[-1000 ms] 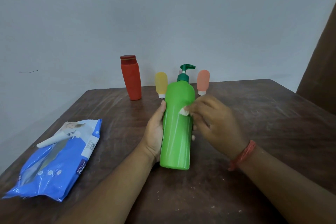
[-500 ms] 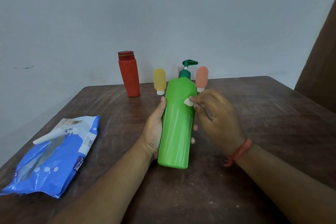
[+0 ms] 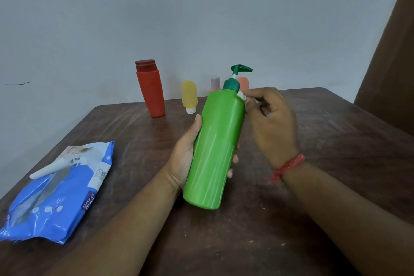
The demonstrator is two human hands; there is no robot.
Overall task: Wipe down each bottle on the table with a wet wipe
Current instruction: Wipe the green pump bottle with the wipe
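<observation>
Wet wipe at the shoulder of the green pump bottle; the others seemingly not yet wiped.

The right hand [image 3: 272, 123] pinches a small wadded wet wipe [image 3: 242, 96] against the green pump bottle [image 3: 216, 148] just below its collar, while the left hand [image 3: 187, 157] grips the body, tilted above the table [image 3: 313, 219]. By my judgement this bottle is mid-wipe. The red bottle [image 3: 150, 92], yellow tube [image 3: 189, 97] and two pinkish tubes partly hidden behind the pump stand well apart at the back, unobstructed. The wipes pack [image 3: 58, 192] lies left.

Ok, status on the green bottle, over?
Left hand grips green pump bottle. Right hand pinches wet wipe at its shoulder. Nothing in the way.
</observation>
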